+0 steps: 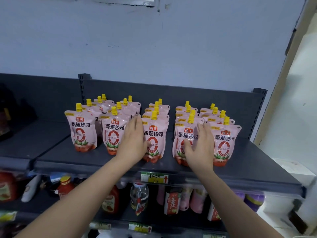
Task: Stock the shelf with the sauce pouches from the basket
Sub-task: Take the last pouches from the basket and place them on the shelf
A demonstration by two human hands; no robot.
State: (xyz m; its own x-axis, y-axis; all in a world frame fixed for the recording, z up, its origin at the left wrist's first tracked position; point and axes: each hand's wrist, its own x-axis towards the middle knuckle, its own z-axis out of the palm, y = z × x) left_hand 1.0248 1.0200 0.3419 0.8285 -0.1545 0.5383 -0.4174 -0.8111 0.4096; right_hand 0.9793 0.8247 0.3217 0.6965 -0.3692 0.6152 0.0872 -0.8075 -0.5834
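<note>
Left hand (133, 143), right hand (200, 148) touch pouches (84, 133), fingers straight

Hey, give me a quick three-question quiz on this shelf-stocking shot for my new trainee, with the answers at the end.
1. How many pouches stand in the front line on the shelf?
2. Their caps are: A red, B yellow, C green.
3. True or false: the left hand grips a cap.
Key: 1 five; 2 B; 3 false, it and the right hand reach with straight fingers among the pouches.
</note>
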